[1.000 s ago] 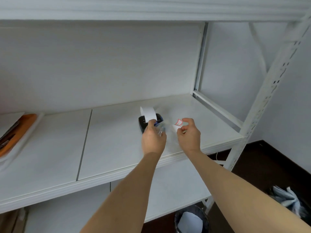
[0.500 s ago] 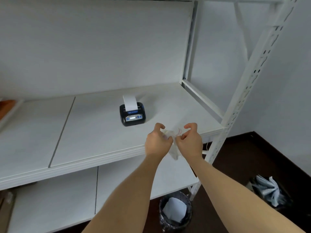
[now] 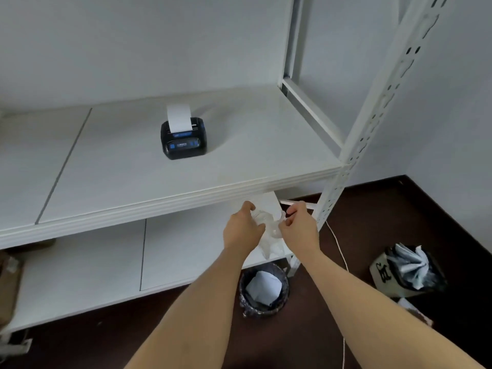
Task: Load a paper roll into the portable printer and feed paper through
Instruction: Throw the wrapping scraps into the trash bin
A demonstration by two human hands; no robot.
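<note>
Printer (image 3: 183, 138): on shelf (image 3: 239, 161), lid closed, paper strip (image 3: 179, 120) standing out of slot; load and feed judged done. Left hand (image 3: 243, 230), right hand (image 3: 298, 227): below shelf edge, well clear of printer, fingers pinching clear wrapper (image 3: 270, 235). Left: discard wrapper; bin (image 3: 263, 292) below.

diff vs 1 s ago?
Left hand let go of the printer and drew back off the shelf to join the right hand; both now hold a clear wrapper below the shelf edge. Printer and its paper strip unchanged.
</note>
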